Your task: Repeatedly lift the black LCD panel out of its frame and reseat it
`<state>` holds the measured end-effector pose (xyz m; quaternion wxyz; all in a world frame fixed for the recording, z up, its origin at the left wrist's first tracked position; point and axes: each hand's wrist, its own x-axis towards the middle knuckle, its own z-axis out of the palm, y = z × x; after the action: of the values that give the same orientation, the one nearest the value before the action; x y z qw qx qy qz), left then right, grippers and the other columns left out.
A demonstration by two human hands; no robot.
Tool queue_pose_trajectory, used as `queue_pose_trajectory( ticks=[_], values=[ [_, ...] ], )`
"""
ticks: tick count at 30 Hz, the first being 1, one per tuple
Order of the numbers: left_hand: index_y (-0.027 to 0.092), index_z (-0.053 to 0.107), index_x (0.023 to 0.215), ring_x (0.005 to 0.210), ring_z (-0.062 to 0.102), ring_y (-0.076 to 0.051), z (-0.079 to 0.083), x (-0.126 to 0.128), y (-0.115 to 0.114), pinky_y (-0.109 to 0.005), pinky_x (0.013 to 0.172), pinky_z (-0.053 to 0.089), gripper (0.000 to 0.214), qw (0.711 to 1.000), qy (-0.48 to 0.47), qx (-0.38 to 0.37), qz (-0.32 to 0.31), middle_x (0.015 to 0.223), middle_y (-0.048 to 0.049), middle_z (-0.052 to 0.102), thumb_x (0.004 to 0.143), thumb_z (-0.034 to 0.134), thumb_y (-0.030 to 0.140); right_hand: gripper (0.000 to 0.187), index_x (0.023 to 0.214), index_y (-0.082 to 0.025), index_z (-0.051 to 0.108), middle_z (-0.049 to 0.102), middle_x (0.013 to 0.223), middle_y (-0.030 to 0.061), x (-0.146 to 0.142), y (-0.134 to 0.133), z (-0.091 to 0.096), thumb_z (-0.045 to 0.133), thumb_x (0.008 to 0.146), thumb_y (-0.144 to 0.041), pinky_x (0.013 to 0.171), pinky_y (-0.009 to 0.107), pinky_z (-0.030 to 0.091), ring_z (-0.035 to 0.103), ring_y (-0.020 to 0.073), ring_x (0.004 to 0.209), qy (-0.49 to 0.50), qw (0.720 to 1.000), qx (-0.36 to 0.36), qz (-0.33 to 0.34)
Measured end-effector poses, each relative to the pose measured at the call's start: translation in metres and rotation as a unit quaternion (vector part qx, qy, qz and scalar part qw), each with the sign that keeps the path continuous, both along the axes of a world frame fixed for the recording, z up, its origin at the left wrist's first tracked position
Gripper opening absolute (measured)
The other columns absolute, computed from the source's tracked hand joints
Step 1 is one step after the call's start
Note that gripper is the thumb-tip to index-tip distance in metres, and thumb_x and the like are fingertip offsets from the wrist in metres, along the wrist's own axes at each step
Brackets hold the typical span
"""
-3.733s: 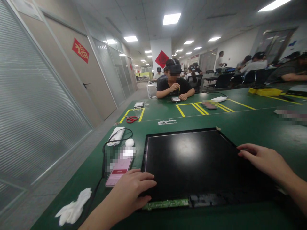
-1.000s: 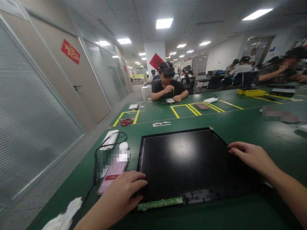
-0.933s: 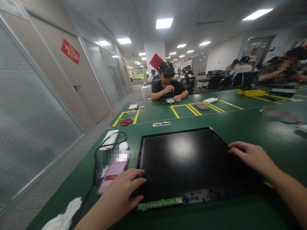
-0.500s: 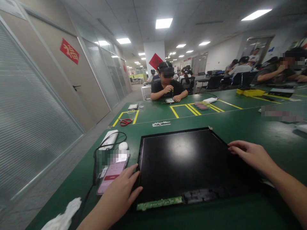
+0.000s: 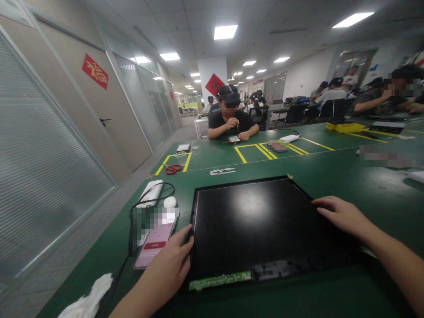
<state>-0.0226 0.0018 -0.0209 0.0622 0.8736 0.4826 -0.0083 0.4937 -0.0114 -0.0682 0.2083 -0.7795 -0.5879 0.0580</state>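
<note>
Screen (image 5: 251,225) lies flat on the table (image 5: 357,176), near side. Left hand (image 5: 168,263), fingers slightly spread, meets its left edge; right hand (image 5: 346,216), thumb and fingers narrowly parted, its right. Whether either grips it, I cannot tell.

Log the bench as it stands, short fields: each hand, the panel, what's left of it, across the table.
Left hand: at the panel's left edge; grip unclear
Right hand: fingertips at its right edge; grip unclear
Display panel: flat, dark; green circuit board along near edge
Left of panel: smartphone, red-handled scissors farther back
Across: co-worker holding a slim tool
</note>
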Motion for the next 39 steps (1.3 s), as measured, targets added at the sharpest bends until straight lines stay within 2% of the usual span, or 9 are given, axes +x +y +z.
queue_pose_trajectory(
  ticks=[4, 9, 19, 24, 32, 39],
  values=[
    [0.006, 0.067, 0.132, 0.142, 0.049, -0.036, -0.002, -0.002, 0.002, -0.049, 0.118, 0.041, 0.048, 1.0, -0.007, -0.005, -0.012, 0.16, -0.0251, 0.042, 0.089, 0.045, 0.008, 0.039, 0.106, -0.021, 0.078, 0.073, 0.121, 0.0118, -0.004, 0.0, 0.004, 0.05, 0.083, -0.037, 0.101, 0.038, 0.05, 0.069, 0.029, 0.112, -0.015, 0.999, -0.028, 0.005],
    [0.009, 0.067, 0.131, 0.144, 0.047, -0.034, -0.002, -0.004, 0.002, -0.049, 0.117, 0.041, 0.048, 0.999, -0.028, 0.004, -0.026, 0.16, -0.0234, 0.042, 0.088, 0.045, 0.007, 0.042, 0.108, -0.018, 0.077, 0.072, 0.122, 0.0155, -0.007, -0.001, 0.007, 0.049, 0.083, -0.035, 0.104, 0.041, 0.049, 0.068, 0.031, 0.113, -0.017, 0.999, -0.033, 0.015],
    [0.012, 0.068, 0.13, 0.143, 0.048, -0.033, -0.007, -0.008, 0.004, -0.047, 0.118, 0.04, 0.047, 0.997, -0.075, -0.003, -0.036, 0.16, -0.0203, 0.045, 0.088, 0.048, 0.008, 0.039, 0.103, -0.022, 0.077, 0.074, 0.117, 0.0134, 0.002, 0.002, -0.003, 0.052, 0.078, -0.039, 0.102, 0.047, 0.05, 0.069, 0.0309, 0.108, -0.011, 1.0, -0.004, 0.029],
    [0.008, 0.065, 0.134, 0.145, 0.045, -0.037, -0.006, -0.009, 0.006, -0.052, 0.118, 0.038, 0.05, 0.997, -0.075, -0.014, -0.032, 0.161, -0.0238, 0.041, 0.088, 0.047, 0.009, 0.044, 0.106, -0.02, 0.077, 0.073, 0.118, 0.0145, 0.007, 0.004, -0.01, 0.051, 0.078, -0.041, 0.104, 0.05, 0.05, 0.069, 0.0306, 0.11, -0.019, 0.999, -0.006, 0.031],
    [0.007, 0.064, 0.137, 0.147, 0.041, -0.035, -0.007, -0.008, 0.006, -0.049, 0.12, 0.034, 0.053, 0.998, -0.06, -0.024, -0.021, 0.163, -0.0224, 0.037, 0.087, 0.046, 0.008, 0.039, 0.105, -0.023, 0.078, 0.074, 0.118, 0.0116, 0.013, 0.005, -0.015, 0.051, 0.08, -0.037, 0.104, 0.048, 0.051, 0.069, 0.0294, 0.109, -0.033, 0.999, 0.0, 0.04],
    [0.009, 0.066, 0.136, 0.147, 0.042, -0.035, -0.007, -0.008, 0.006, -0.049, 0.12, 0.035, 0.053, 0.995, -0.091, -0.027, -0.013, 0.163, -0.0208, 0.039, 0.086, 0.05, 0.01, 0.041, 0.108, -0.023, 0.078, 0.074, 0.119, 0.011, 0.014, 0.004, -0.014, 0.048, 0.08, -0.028, 0.103, 0.046, 0.052, 0.069, 0.0282, 0.11, -0.038, 0.998, -0.004, 0.042]
  ],
)
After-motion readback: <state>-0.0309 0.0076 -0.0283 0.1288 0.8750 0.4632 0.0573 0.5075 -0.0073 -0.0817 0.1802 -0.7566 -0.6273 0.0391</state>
